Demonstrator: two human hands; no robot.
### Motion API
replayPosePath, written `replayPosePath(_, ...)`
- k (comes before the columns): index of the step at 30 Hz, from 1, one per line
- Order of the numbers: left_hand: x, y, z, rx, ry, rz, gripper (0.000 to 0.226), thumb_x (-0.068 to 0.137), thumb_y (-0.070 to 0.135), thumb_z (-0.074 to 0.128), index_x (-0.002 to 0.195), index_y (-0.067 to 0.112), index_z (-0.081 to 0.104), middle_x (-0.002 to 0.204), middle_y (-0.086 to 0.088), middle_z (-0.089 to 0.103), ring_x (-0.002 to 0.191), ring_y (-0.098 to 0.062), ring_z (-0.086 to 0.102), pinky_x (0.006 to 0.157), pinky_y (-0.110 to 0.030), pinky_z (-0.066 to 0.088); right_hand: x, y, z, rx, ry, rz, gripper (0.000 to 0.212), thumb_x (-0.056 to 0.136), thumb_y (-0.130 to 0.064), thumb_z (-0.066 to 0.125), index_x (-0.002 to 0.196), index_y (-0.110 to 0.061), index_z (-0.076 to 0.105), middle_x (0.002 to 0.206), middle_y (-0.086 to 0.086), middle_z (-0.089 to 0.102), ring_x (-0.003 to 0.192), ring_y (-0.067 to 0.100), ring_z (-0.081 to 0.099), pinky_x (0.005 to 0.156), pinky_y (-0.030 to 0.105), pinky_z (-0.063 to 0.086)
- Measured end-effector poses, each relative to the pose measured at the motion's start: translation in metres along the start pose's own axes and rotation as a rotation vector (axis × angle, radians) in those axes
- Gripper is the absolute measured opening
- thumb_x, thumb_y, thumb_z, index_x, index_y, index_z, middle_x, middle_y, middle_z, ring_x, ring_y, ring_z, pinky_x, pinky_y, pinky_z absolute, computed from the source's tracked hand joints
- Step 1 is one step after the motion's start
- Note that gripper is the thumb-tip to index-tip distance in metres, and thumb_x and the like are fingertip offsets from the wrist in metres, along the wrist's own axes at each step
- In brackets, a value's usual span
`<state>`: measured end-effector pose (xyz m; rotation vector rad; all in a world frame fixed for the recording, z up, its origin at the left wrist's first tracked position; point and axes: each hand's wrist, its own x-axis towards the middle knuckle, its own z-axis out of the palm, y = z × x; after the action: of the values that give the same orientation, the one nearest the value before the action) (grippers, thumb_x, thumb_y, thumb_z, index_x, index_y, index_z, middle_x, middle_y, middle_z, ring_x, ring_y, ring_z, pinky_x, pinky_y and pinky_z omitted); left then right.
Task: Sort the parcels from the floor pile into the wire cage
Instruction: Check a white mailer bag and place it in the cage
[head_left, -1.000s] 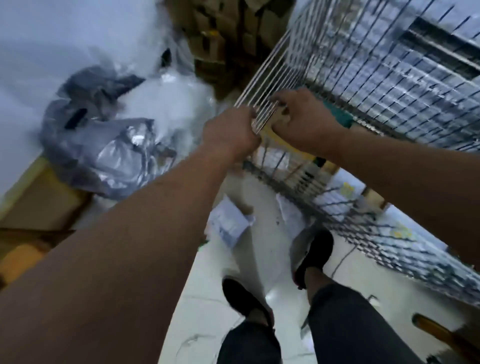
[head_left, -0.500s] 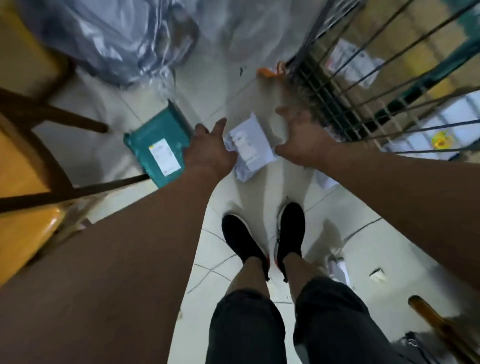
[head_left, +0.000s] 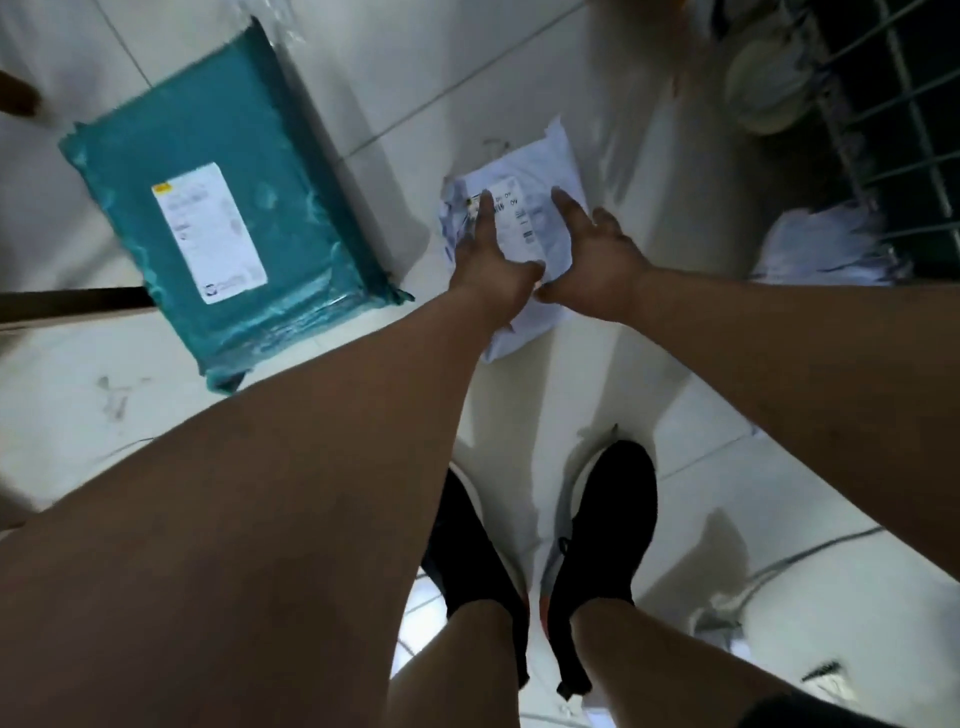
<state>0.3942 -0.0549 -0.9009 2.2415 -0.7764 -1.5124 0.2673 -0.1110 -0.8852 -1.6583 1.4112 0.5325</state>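
A small white parcel (head_left: 524, 208) with a printed label lies on the tiled floor in front of my feet. My left hand (head_left: 488, 260) reaches onto its left side with straight fingers, and my right hand (head_left: 597, 254) rests on its right side, fingers spread. Neither hand has curled round it. A larger teal parcel (head_left: 223, 208) with a white label lies flat on the floor to the left. The wire cage (head_left: 893, 130) stands at the upper right, with white parcels (head_left: 826, 244) visible behind its bars.
My two black shoes (head_left: 597, 545) stand on the white tiles just below the white parcel. A dark bar (head_left: 67, 304) of furniture crosses the left edge beside the teal parcel. Small scraps (head_left: 826, 680) lie on the floor at lower right.
Both hands left the cage wire, dropped toward the floor and now rest on the white parcel. The view has tilted down and come closer to the floor.
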Motion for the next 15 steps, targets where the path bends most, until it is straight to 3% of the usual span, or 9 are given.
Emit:
replayPosePath(2,0.009,0.004,0.011,-0.072,0.008,-0.024,0.09,0.097,0.016,0.065,0.164,0.02,0.006,0.168,-0.001,0.022,0.151,-0.02,0.028,0.093,-0.013,0.037,0.005,0.001,0.003,0.096,0.012,-0.027,0.122,0.066,-0.051,0.077,0.162,-0.04,0.003,0.159,0.015,0.031,0.141,0.036,0.043,0.114,0.041,0.039)
replayPosePath(5,-0.008,0.021,0.013,-0.147,0.062,-0.012,0.084,0.093,0.015,0.067,0.162,0.022,0.021,0.163,-0.002,0.031,0.149,-0.019,0.031,0.105,-0.014,0.026,-0.013,-0.007,-0.005,0.183,0.061,-0.061,0.103,0.082,-0.041,0.07,0.163,-0.037,0.006,0.153,0.015,0.037,0.135,0.033,0.049,0.113,0.037,0.04)
replayPosePath(7,-0.029,0.036,0.004,-0.157,0.143,0.025,0.087,0.09,0.032,0.069,0.162,0.028,0.022,0.165,0.001,0.028,0.151,-0.017,0.027,0.122,-0.029,0.023,-0.036,-0.018,-0.02,0.253,0.124,-0.098,0.101,0.08,-0.042,0.061,0.164,-0.034,0.006,0.154,0.012,0.038,0.135,0.028,0.05,0.111,0.032,0.04)
replayPosePath(10,-0.062,0.068,-0.02,-0.051,0.229,0.061,0.095,0.081,0.067,0.057,0.162,0.04,0.014,0.168,0.002,0.019,0.155,-0.02,0.018,0.126,-0.043,0.019,-0.08,-0.039,-0.051,0.329,0.206,-0.177,0.093,0.089,-0.02,0.059,0.164,-0.028,0.005,0.155,0.005,0.044,0.13,0.018,0.053,0.098,0.016,0.035)
replayPosePath(12,-0.096,0.098,-0.047,0.029,0.221,0.043,0.109,0.067,0.072,0.06,0.159,0.049,0.005,0.166,-0.005,0.012,0.153,-0.027,0.019,0.125,-0.047,0.023,-0.114,-0.057,-0.075,0.392,0.234,-0.216,0.096,0.089,-0.013,0.06,0.164,-0.029,0.003,0.151,-0.002,0.049,0.12,0.012,0.058,0.095,0.019,0.04)
replayPosePath(15,-0.151,0.142,-0.092,0.186,0.256,0.095,0.118,0.07,0.063,0.076,0.159,0.049,-0.001,0.163,-0.013,0.007,0.15,-0.035,0.025,0.119,-0.051,0.029,-0.168,-0.089,-0.113,0.476,0.255,-0.258,0.102,0.083,-0.007,0.063,0.163,-0.033,0.005,0.131,-0.019,0.053,0.107,0.011,0.067,0.09,0.03,0.055)
